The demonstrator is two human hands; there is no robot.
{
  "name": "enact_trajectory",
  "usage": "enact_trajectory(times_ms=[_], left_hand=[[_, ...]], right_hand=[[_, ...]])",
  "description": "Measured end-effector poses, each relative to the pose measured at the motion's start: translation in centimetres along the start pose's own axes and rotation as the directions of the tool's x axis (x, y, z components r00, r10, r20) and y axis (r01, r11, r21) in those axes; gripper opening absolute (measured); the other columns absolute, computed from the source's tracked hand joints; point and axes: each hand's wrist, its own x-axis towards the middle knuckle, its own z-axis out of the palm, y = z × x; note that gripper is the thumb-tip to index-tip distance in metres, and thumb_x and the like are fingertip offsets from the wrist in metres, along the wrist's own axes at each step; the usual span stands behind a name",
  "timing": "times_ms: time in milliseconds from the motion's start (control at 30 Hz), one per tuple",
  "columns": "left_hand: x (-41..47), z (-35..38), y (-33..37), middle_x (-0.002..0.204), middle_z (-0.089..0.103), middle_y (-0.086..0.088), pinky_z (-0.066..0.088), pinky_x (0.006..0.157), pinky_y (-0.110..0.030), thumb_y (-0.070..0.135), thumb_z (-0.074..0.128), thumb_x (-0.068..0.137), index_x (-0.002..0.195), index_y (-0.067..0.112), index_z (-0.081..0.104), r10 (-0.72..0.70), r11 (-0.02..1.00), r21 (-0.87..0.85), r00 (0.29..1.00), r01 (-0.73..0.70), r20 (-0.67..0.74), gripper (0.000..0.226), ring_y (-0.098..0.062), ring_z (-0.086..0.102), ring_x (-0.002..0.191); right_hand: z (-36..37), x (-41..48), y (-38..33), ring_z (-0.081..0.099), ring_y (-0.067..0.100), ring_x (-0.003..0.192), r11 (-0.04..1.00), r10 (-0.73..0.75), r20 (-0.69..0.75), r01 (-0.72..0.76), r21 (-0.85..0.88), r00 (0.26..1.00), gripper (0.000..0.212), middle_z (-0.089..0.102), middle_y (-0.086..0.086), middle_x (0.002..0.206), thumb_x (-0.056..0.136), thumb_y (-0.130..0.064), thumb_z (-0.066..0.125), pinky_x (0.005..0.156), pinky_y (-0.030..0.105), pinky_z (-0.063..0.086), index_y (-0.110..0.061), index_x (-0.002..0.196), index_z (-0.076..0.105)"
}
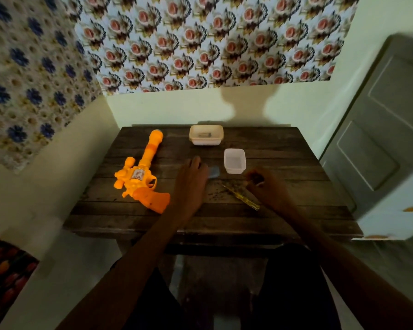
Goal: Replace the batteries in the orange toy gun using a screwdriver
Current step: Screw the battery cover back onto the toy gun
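Orange plastic toy gun (141,177) lies on its side near, left of my left hand (192,177). I judge it light, hollow and stiff, best held by its thick grip. Those fingers lie straight beside a small grey piece (214,172). A screwdriver (240,196) lies by my right hand (265,186), whose fingers are curled; whether they grip anything, I cannot tell.

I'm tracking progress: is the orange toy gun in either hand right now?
No: the orange toy gun lies on the table, apart from the left hand and the right hand.

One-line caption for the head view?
Orange toy gun on table; left hand beside grey piece, right hand next to screwdriver.
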Motion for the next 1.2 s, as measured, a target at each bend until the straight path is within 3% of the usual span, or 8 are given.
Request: enact_trajectory(times_ms=[167,400,533,633,733,833,967,1200], left_hand=[[2.5,-5.5,1.9,0.112,0.053,-0.008,0.041,0.087,-0.038,0.017,0.062,0.085,0.095,0.015,0.066,-0.024,0.987,-0.154,0.998,0.033,0.062,0.011,-0.026,0.048,0.108],[6.8,-8.7,2.8,0.107,0.064,-0.006,0.039,0.073,-0.025,0.020,0.051,0.096,0.102,0.015,0.066,-0.002,0.842,-0.507,0.942,0.183,0.336,0.017,-0.016,0.056,0.094],[9.2,-4.8,3.3,0.097,0.061,0.000,0.042,0.067,-0.020,0.021,0.057,0.093,0.102,0.012,0.064,-0.210,0.582,-0.719,0.925,0.379,0.318,0.015,-0.008,0.053,0.084],[10.1,-1.1,3.0,0.109,0.063,-0.001,0.043,0.067,-0.022,0.026,0.061,0.090,0.112,0.012,0.062,-0.298,0.522,-0.692,0.867,0.499,0.400,0.026,-0.009,0.054,0.088],[10.7,2.1,2.8,0.122,0.059,-0.005,0.048,0.079,-0.028,0.030,0.063,0.090,0.124,0.011,0.056,-0.354,0.559,-0.563,0.789,0.609,0.503,0.040,-0.020,0.057,0.105],[11.1,4.0,2.7,0.132,0.057,-0.009,0.052,0.092,-0.039,0.032,0.063,0.090,0.133,0.012,0.052,-0.378,0.542,-0.523,0.747,0.657,0.547,0.049,-0.024,0.058,0.111],[11.2,4.8,2.8,0.138,0.051,-0.011,0.056,0.067,-0.028,0.019,0.061,0.092,0.139,0.013,0.045,-0.347,0.317,-0.642,0.716,0.698,0.606,0.050,-0.025,0.057,0.114],[11.6,5.1,2.3,0.119,0.059,-0.012,0.056,0.066,-0.028,0.019,0.050,0.098,0.130,0.010,0.053,-0.315,0.171,-0.628,0.646,0.759,0.695,0.034,-0.019,0.059,0.087]], right_hand=[[0.5,0.8,-2.9,0.048,0.006,0.112,0.979,-0.201,-0.026,0.201,-0.025,0.979,0.058,0.050,-0.005,0.130,0.075,-0.026,0.079,0.091,0.027,0.047,-0.030,0.126,0.051],[-0.1,3.4,-3.3,0.060,0.001,0.081,0.941,-0.320,-0.172,0.334,0.060,0.932,0.013,0.063,-0.006,0.095,0.092,-0.015,0.060,0.064,0.010,0.043,-0.012,0.104,0.061],[-0.1,5.4,-1.7,0.067,0.007,0.069,0.958,-0.047,-0.197,0.100,0.267,0.979,0.017,0.069,0.001,0.085,0.091,-0.017,0.063,0.059,0.022,0.055,-0.007,0.105,0.064],[0.5,7.0,-0.3,0.065,0.012,0.076,0.868,0.232,-0.033,-0.192,0.458,0.972,0.028,0.066,0.007,0.096,0.092,-0.022,0.062,0.055,0.016,0.053,-0.005,0.114,0.060],[1.4,8.8,1.5,0.067,0.024,0.094,0.791,0.383,0.000,-0.328,0.517,0.924,0.039,0.065,0.016,0.114,0.089,-0.023,0.064,0.077,0.036,0.059,-0.002,0.121,0.058],[1.9,9.8,2.0,0.063,0.031,0.104,0.786,0.469,0.001,-0.418,0.455,0.883,0.046,0.059,0.020,0.124,0.087,-0.021,0.066,0.081,0.042,0.057,-0.001,0.126,0.053],[2.4,10.7,2.0,0.059,0.031,0.109,0.794,0.481,0.091,-0.478,0.376,0.872,0.049,0.053,0.019,0.130,0.092,-0.029,0.061,0.073,0.034,0.055,-0.004,0.132,0.047],[3.0,11.8,1.7,0.069,0.027,0.080,0.904,0.427,-0.048,-0.426,0.043,0.903,0.054,0.069,0.014,0.095,0.087,-0.052,0.059,0.081,0.045,0.058,-0.005,0.113,0.061]])
